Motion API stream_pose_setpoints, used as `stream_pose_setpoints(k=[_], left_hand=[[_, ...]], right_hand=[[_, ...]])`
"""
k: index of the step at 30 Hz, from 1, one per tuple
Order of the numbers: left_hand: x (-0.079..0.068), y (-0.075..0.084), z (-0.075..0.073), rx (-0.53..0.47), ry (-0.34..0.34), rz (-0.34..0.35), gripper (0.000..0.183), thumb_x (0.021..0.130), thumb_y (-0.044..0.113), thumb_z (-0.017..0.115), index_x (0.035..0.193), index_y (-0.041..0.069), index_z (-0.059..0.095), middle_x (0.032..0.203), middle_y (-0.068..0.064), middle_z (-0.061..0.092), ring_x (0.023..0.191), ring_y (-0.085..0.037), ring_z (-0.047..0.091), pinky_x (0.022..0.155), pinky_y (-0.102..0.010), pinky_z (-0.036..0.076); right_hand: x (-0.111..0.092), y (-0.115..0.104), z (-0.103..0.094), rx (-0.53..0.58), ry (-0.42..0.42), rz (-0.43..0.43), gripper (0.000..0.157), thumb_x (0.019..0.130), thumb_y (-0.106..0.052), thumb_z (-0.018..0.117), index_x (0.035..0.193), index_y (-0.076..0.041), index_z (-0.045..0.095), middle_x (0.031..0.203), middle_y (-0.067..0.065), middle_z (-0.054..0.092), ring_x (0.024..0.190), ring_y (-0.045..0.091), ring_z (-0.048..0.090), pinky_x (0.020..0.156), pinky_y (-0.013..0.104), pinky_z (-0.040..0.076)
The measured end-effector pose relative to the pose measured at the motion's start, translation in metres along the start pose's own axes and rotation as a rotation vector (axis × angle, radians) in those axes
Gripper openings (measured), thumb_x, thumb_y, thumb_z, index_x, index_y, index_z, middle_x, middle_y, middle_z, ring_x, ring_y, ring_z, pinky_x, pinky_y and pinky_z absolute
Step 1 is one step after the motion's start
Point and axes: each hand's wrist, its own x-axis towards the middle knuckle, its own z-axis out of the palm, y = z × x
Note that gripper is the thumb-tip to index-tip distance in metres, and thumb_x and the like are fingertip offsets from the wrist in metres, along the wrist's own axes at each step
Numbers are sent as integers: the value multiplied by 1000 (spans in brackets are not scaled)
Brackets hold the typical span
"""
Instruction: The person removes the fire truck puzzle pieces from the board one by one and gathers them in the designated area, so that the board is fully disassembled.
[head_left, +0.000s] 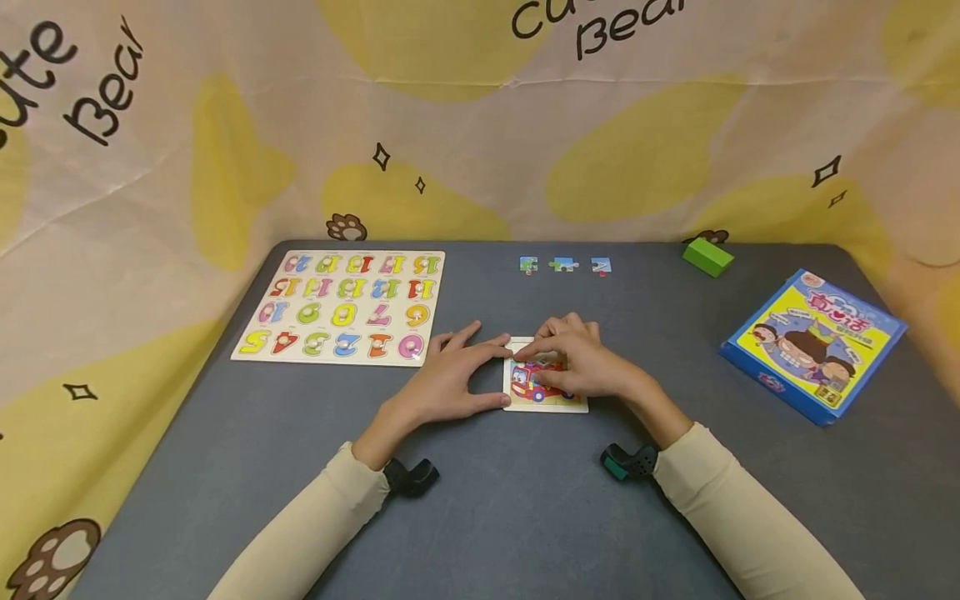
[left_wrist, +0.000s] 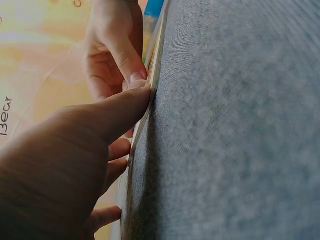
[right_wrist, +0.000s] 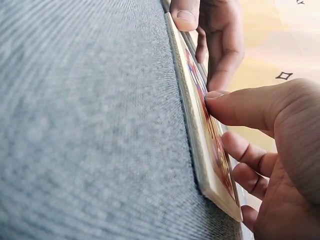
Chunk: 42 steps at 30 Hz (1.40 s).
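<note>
A small puzzle board [head_left: 551, 406] with a pale border and a picture of a red vehicle lies flat on the table. My left hand [head_left: 453, 383] is spread at its left side, with thumb and index fingertips touching that edge near the corners. Bent over the picture is my right hand [head_left: 581, 358], its index fingertip near the upper left and its thumb on the picture's middle. In the right wrist view the right thumb [right_wrist: 240, 105] touches the board [right_wrist: 192, 120]. Whether a piece lies between those fingertips is hidden.
Three loose puzzle pieces [head_left: 564, 264] lie in a row at the back. A number board [head_left: 337, 307] lies to the left. On the right are a green block [head_left: 708, 257] and a blue-and-yellow box [head_left: 813, 346]. A patterned cloth [head_left: 465, 125] hangs behind the table.
</note>
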Motion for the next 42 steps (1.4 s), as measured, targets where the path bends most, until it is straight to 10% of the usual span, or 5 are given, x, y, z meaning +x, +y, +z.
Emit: stream_pose_setpoints(k=[42], left_hand=[[2, 2, -6, -19, 19, -43, 56, 90, 51, 73, 137, 23, 62, 159, 4, 47, 156, -31, 29, 118, -58, 23]], right_hand=[[3, 1, 3, 51, -23, 1, 33, 87, -15, 76, 119, -22, 77, 104, -4, 64, 98, 18, 39, 83, 42, 17]])
